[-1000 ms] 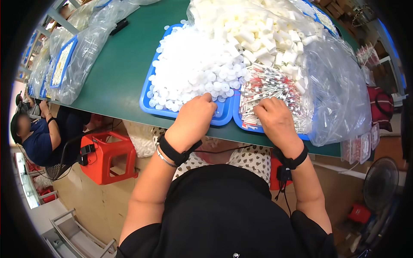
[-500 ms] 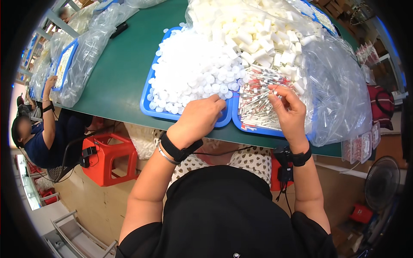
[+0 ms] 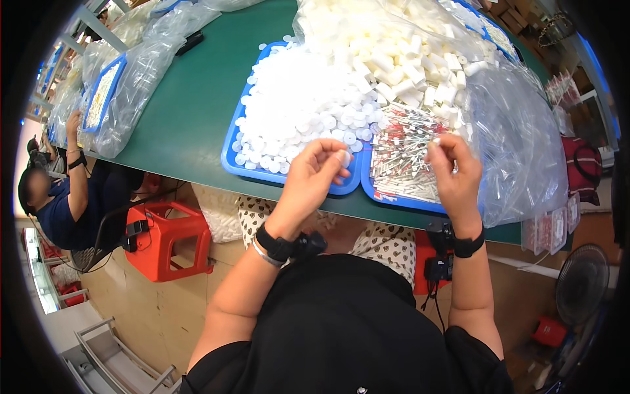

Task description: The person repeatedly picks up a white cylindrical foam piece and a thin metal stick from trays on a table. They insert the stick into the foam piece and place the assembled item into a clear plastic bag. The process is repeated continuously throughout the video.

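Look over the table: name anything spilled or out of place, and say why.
One white disc looks spilled: it sits by the left tray, seemingly outside the far left corner, apart from the heap.

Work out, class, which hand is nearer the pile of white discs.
Left. The left hand is just in front of the white discs; the right hand is farther right, by the heap of thin sticks.

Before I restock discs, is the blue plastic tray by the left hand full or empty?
Nearly full: small, round, white plastic discs heap across most of the blue plastic tray, leaving its near right corner bare.
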Motion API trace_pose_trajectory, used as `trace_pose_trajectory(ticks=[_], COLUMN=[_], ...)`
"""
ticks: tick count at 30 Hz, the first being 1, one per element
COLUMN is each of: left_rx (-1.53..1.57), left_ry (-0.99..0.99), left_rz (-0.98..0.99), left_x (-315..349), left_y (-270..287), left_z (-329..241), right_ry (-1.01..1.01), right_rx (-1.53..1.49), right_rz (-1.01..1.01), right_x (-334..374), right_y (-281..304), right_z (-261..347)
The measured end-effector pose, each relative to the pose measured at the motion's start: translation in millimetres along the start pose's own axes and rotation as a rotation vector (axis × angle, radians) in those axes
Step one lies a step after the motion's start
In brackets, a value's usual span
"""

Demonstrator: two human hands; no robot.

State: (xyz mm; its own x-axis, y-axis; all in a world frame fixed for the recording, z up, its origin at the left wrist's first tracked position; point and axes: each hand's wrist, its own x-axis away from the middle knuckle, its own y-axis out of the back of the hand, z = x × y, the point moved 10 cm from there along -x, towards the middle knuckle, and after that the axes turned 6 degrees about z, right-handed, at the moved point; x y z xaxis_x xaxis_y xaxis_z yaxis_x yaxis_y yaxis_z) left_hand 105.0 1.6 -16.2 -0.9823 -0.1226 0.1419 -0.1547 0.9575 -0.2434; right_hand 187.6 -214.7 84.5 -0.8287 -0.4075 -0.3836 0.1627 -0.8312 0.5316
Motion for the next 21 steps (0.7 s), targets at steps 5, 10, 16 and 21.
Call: trace_pose_trajectory(ticks=[5,10,16,21], left_rx=[0.635,0.771,0.859,0.833], left_ry=[0.194,0.273,0.259,0.268], left_rz=[0.095,0.098,0.106,0.096], left_x=[29,43,47,49], left_y=[-33,-47,-47,-47], left_z=[41,53,60,60], right_ry=[0.338,0.366,0.367,0.367], right_rx=[0.301,0.383,0.424,0.464], right_rz=[0.288,0.325,0.324,0.294], right_x=[30,47,54,56], right_y=[-37,-46,-49,-49], right_z=[61,68,68,72])
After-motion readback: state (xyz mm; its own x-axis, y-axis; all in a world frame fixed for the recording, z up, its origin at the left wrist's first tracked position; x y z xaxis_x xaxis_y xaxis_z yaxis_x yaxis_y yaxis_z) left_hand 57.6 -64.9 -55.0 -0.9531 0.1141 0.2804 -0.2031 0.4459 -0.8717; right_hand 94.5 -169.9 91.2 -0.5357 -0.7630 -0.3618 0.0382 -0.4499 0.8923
